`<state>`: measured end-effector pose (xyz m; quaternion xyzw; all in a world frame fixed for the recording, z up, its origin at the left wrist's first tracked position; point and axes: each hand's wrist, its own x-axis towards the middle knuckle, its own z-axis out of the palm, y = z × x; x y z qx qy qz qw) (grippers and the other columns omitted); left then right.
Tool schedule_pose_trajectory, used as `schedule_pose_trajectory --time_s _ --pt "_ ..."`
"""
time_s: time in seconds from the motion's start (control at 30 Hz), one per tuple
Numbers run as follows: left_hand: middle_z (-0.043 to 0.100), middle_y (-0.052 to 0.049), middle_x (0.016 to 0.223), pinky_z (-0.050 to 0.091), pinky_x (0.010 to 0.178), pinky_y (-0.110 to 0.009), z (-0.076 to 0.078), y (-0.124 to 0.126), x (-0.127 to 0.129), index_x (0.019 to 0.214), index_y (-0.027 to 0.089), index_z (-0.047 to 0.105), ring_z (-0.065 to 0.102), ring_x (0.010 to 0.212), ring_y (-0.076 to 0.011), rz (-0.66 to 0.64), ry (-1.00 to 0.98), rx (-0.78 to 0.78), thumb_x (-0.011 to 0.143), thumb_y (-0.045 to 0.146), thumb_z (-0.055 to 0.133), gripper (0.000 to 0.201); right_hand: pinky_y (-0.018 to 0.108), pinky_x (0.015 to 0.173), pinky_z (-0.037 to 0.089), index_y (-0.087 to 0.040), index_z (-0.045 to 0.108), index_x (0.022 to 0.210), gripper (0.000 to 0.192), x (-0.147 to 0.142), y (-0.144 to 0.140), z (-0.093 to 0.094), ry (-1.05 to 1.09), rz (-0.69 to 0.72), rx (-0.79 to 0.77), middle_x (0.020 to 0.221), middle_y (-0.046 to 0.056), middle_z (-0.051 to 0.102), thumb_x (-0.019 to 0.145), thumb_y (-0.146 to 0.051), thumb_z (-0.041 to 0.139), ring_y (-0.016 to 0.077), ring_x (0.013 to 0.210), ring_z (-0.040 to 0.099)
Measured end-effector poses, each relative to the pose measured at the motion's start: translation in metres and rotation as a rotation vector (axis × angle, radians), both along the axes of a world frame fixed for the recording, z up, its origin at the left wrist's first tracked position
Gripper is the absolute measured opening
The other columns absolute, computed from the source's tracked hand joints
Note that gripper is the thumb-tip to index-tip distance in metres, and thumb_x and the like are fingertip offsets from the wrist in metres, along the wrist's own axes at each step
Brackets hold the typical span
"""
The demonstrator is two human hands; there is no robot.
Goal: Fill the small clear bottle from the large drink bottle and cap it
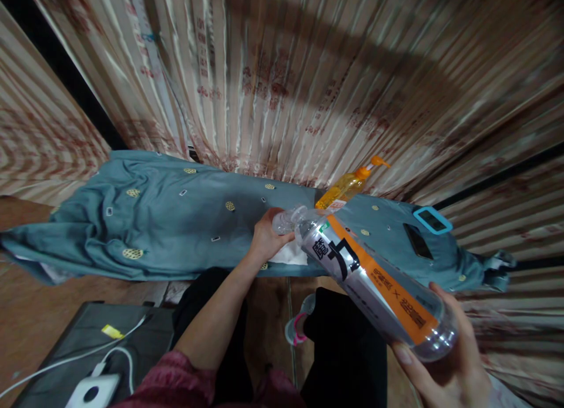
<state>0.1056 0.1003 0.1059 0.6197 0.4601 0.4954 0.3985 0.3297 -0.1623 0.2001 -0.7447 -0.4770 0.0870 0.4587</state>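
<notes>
My right hand [449,349] grips a large clear plastic drink bottle [365,279] by its base. The bottle is tilted, its neck end lower and pointing left, and it has a silver and orange label. Closed around a small clear container [285,220] is my left hand [267,235], above the cloth. The big bottle's neck end meets this container; whether the two touch I cannot tell. Behind them stands a pump bottle [343,188] of amber liquid with an orange pump head. A white sheet, perhaps tissue [289,255], lies under my left hand.
A grey-green pineapple-print cloth [176,226] covers the long narrow surface. At its right lie a dark phone [418,240] and a blue-framed device [433,220]. Pleated curtains [273,91] hang behind. At lower left, a white charger-like block [94,390] with cables rests on a dark surface.
</notes>
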Motion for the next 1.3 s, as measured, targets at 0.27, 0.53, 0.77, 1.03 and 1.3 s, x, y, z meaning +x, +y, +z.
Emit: schedule_pose_trajectory --time_s 0.27,0.53,0.77,1.03,1.3 --pt "0.082 -0.009 0.111 0.063 0.097 -0.046 0.0006 0.0002 0.0003 0.111 0.020 0.070 0.080 0.104 -0.0318 -0.008 0.011 -0.005 0.063 0.023 0.094 0.054 0.079 0.119 0.043 -0.032 0.046 0.167 0.111 0.0044 -0.0028 -0.0017 -0.022 -0.007 -0.015 0.163 0.017 0.057 0.070 -0.057 0.094 0.0521 0.148 0.056" --pt "0.081 -0.008 0.105 0.065 0.091 -0.042 0.0011 -0.0002 0.0000 0.106 0.019 0.072 0.080 0.098 -0.0309 0.008 -0.004 0.010 0.061 0.022 0.095 0.051 0.075 0.120 0.046 -0.032 0.043 0.168 0.111 0.0052 -0.0023 -0.0047 -0.010 0.013 -0.018 0.167 0.015 0.054 0.072 -0.056 0.093 0.0491 0.149 0.055" --pt "0.082 -0.009 0.110 0.064 0.096 -0.045 0.0011 0.0000 -0.0007 0.108 0.019 0.072 0.080 0.103 -0.0318 0.002 0.025 0.012 0.064 0.024 0.094 0.050 0.069 0.115 0.053 -0.035 0.047 0.166 0.109 0.0005 -0.0006 -0.0022 -0.008 0.001 0.005 0.167 0.013 0.054 0.070 -0.054 0.095 0.0479 0.147 0.058" --pt "0.083 -0.008 0.109 0.064 0.093 -0.044 0.0007 0.0001 -0.0008 0.109 0.021 0.071 0.080 0.101 -0.0317 -0.002 0.021 0.012 0.064 0.023 0.095 0.051 0.077 0.117 0.047 -0.035 0.048 0.166 0.112 0.0021 -0.0017 -0.0022 0.027 -0.006 0.000 0.164 0.014 0.057 0.067 -0.054 0.097 0.0499 0.146 0.058" --pt "0.082 -0.007 0.108 0.065 0.094 -0.044 -0.0006 0.0012 0.0002 0.109 0.021 0.070 0.081 0.101 -0.0309 0.004 0.031 0.021 0.063 0.024 0.095 0.052 0.080 0.117 0.044 -0.035 0.048 0.166 0.111 0.0004 -0.0004 -0.0006 -0.009 0.005 0.001 0.163 0.015 0.058 0.068 -0.054 0.096 0.0509 0.144 0.060"
